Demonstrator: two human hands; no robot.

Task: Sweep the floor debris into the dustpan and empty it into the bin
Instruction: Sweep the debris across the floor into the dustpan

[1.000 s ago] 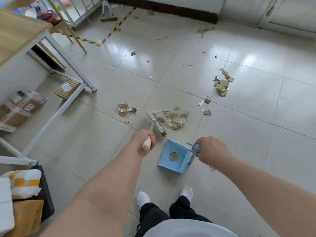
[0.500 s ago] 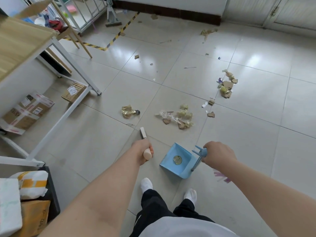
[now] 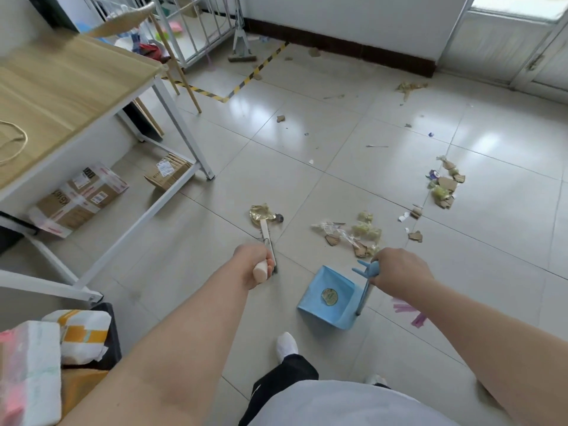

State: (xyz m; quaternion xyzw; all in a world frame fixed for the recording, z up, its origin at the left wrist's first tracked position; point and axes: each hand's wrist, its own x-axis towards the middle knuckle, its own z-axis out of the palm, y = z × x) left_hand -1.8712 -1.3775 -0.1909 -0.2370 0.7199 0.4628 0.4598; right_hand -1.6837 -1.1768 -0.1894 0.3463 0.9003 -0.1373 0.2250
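Note:
My left hand (image 3: 253, 262) grips the pale wooden handle of a small hand brush (image 3: 266, 238), whose head reaches forward to a crumpled gold wrapper (image 3: 260, 214). My right hand (image 3: 396, 270) holds the handle of a light blue dustpan (image 3: 329, 298) resting on the tiles just in front of my feet, with a round sticker inside it. A pile of wrappers and cardboard scraps (image 3: 353, 233) lies just beyond the dustpan. A second pile of scraps (image 3: 444, 186) sits further right. No bin is identifiable in view.
A white-framed table (image 3: 70, 87) with cardboard boxes (image 3: 80, 198) beneath stands at the left. Packages (image 3: 73, 335) are stacked at the lower left. Small scraps dot the tiles toward the far wall; yellow-black tape (image 3: 246, 79) marks the floor.
The brush has swung left from the middle pile to the gold wrapper. The dustpan has stayed near my feet, and the view has tilted up toward the far wall.

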